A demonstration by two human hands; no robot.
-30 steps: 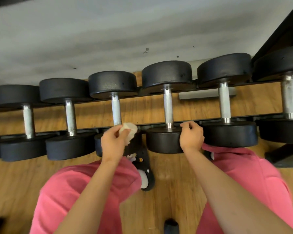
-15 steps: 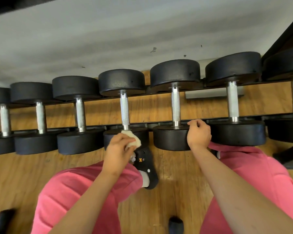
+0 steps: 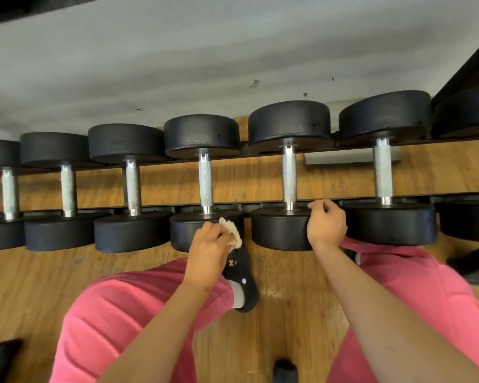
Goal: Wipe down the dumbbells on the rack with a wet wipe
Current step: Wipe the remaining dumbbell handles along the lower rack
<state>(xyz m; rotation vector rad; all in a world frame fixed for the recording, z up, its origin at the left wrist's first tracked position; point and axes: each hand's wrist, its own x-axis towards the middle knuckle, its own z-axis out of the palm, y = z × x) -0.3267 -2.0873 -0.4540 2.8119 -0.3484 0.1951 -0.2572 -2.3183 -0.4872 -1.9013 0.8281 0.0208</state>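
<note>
Wiping near head of dumbbell (image 3: 188, 230) just L of centre. L hand (image 3: 208, 244) fingers pinch wet wipe (image 3: 231, 230) bunched against head's top-right edge. R hand (image 3: 327, 225) fingers curled over rim of next dumbbell (image 3: 280, 230), prob. bracing. Both sit on rack (image 3: 246, 202). Step: mid-row, I reckon. Next move likely needs wipe wrapped round knurled handle, then far head.

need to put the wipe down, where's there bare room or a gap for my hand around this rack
Bare wood floor lies left of the left knee, below the smaller dumbbells' near heads. A hand should pass between neighbouring handles, between the two rails. Crowded: near heads sit almost edge to edge, and the left hand, wipe and shoe fill the middle.
</note>
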